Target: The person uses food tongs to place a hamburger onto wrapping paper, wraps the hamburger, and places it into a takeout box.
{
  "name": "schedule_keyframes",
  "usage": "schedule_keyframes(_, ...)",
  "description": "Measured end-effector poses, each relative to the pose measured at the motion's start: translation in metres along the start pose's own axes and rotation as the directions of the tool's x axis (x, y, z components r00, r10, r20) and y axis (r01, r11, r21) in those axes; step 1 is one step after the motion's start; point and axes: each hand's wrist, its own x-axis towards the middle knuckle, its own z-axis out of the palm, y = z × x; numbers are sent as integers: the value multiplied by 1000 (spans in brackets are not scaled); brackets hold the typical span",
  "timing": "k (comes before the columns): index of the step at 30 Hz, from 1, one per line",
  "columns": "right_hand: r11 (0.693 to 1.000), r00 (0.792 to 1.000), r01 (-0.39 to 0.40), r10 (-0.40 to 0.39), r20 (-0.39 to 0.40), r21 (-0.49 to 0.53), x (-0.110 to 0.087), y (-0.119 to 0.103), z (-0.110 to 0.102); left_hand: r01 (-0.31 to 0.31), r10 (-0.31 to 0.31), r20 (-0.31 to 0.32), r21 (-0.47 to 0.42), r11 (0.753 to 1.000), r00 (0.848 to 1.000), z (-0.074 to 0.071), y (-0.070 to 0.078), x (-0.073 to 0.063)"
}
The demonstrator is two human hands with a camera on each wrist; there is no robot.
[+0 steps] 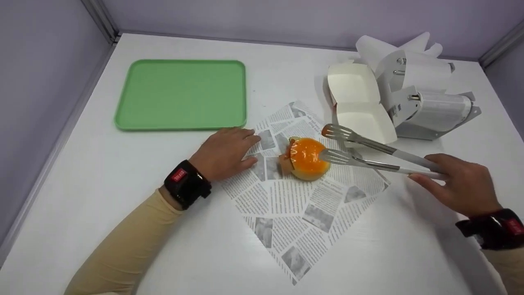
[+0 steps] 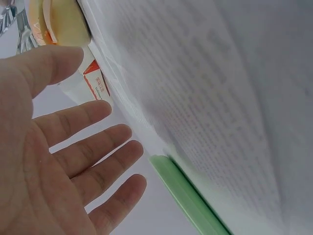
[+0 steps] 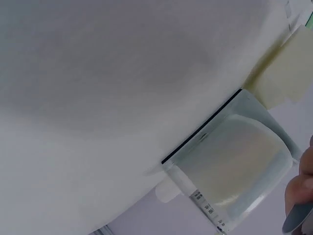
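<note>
A burger with a glossy orange-topped bun (image 1: 309, 164) sits on a sheet of newsprint-patterned paper (image 1: 282, 225), its filling showing at the left side. Metal tongs with slotted, fork-like ends (image 1: 380, 165) are gripped in my right hand (image 1: 466, 184). Their two arms stand apart; the lower end overlaps the bun's right side in the head view, and whether it touches I cannot tell. My left hand (image 1: 225, 153) lies at the paper's left edge with spread, fairly straight fingers (image 2: 88, 147) and holds nothing. Only part of the right fingers (image 3: 301, 188) shows in the right wrist view.
A green tray (image 1: 184, 94) lies at the back left. Behind the paper on the right stands an unfolded white box (image 1: 354, 84). Beside it is a metal dispenser (image 1: 438, 110) with a film roll and white sheets. Walls border the white table (image 1: 196, 254).
</note>
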Motion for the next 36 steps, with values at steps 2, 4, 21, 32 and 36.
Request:
schedule_keyframes(2, 1000, 1000, 5, -5, 1, -2, 6, -3, 1, -1, 1, 11, -5, 1000, 1000, 0, 1, 0)
schedule_keyframes(4, 1000, 1000, 11, -10, 10, -10, 13, -7, 1, -2, 2, 23, -6, 1000, 1000, 0, 2, 1)
schedule_keyframes(21, 999, 999, -30, 28, 34, 33, 66, -40, 24, -53, 53, 38, -3, 999, 998, 2, 5, 3)
schedule_keyframes(32, 995, 990, -94, 89, 111, 39, 97, -60, 39, -64, 64, 20, -5, 998, 998, 1, 7, 5)
schedule_keyframes(36, 991, 982, -124, 114, 151, 58, 109, -66, 44, -64, 64, 12, -4, 998, 998, 1, 7, 5)
